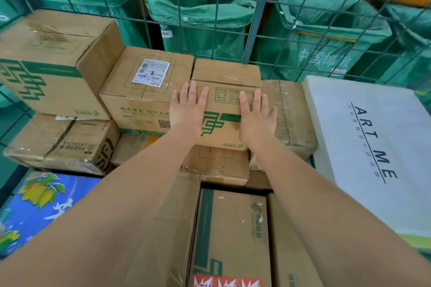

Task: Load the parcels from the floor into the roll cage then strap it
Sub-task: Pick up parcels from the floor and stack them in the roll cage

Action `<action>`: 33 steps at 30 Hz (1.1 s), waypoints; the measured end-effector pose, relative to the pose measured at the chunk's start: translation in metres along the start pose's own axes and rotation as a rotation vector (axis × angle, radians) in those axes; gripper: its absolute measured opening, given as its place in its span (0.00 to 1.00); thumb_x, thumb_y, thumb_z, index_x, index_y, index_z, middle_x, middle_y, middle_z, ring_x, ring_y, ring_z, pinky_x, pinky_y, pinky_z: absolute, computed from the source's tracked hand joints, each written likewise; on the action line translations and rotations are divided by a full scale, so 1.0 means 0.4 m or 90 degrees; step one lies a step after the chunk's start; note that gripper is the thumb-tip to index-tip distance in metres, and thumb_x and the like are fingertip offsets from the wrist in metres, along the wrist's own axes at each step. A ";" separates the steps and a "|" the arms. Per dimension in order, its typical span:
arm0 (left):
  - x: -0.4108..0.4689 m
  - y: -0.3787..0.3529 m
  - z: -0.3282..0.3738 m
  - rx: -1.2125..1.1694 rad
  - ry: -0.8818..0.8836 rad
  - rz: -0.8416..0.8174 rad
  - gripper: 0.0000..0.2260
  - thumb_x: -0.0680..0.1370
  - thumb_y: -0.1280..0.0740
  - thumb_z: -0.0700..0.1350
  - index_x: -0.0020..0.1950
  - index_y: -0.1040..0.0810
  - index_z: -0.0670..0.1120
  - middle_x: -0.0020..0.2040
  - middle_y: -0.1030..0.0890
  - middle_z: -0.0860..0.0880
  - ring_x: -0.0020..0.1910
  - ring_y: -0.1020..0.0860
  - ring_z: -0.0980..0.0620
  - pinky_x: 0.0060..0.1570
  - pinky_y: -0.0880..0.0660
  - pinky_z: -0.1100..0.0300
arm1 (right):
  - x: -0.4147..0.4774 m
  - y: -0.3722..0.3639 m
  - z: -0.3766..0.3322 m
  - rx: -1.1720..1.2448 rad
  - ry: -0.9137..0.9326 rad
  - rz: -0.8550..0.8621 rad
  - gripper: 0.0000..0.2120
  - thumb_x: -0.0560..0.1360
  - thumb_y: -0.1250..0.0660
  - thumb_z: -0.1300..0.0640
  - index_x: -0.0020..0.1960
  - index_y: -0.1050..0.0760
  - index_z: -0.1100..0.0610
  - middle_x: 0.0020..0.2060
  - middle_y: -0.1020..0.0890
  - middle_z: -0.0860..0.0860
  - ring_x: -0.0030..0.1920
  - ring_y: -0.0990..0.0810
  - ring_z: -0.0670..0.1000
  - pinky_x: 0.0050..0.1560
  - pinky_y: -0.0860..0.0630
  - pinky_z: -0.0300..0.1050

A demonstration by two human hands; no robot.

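Inside the roll cage [255, 18], seen from the head camera, both bare arms reach forward over a tight pile of parcels. The left hand [187, 109] and the right hand [256, 119] lie flat, fingers spread, on the near face of a small brown box [224, 98] with a green logo. Neither hand grips it; the palms only press against the cardboard. This box sits on top of other boxes, just beside a labelled box [145, 91] on its left and a taped parcel [291, 112] on its right, with its back close to the wire wall. A large box [53, 60] is stacked at far left, and a white parcel [373, 147] marked ART ME fills the right side. Green sacks [200, 14] hang beyond the mesh.

The step in hand looks like seating this box into its gap during loading. Next, the hands probably need to let go and draw back for another parcel; no strap is visible.
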State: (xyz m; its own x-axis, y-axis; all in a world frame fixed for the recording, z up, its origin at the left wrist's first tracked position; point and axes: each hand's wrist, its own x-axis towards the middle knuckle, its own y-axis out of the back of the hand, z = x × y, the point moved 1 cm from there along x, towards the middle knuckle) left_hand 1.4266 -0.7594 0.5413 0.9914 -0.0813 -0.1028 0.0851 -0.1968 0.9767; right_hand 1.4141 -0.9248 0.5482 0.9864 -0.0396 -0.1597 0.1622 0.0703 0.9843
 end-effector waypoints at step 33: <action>-1.206 0.059 -0.288 -0.915 0.597 0.110 0.23 0.79 0.34 0.40 0.73 0.34 0.39 0.54 0.23 0.43 0.37 0.27 0.54 0.33 0.31 0.66 | -0.927 0.094 -0.404 0.679 0.212 -0.205 0.20 0.79 0.37 0.64 0.70 0.30 0.63 0.65 0.24 0.58 0.65 0.25 0.56 0.58 0.31 0.42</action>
State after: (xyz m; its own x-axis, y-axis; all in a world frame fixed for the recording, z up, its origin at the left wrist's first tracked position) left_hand 0.9618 -0.6121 0.6355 0.6686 0.6499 -0.3613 -0.5249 0.7567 0.3896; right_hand 1.0590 -0.7466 0.6321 0.8876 0.3729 -0.2702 0.4580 -0.7761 0.4335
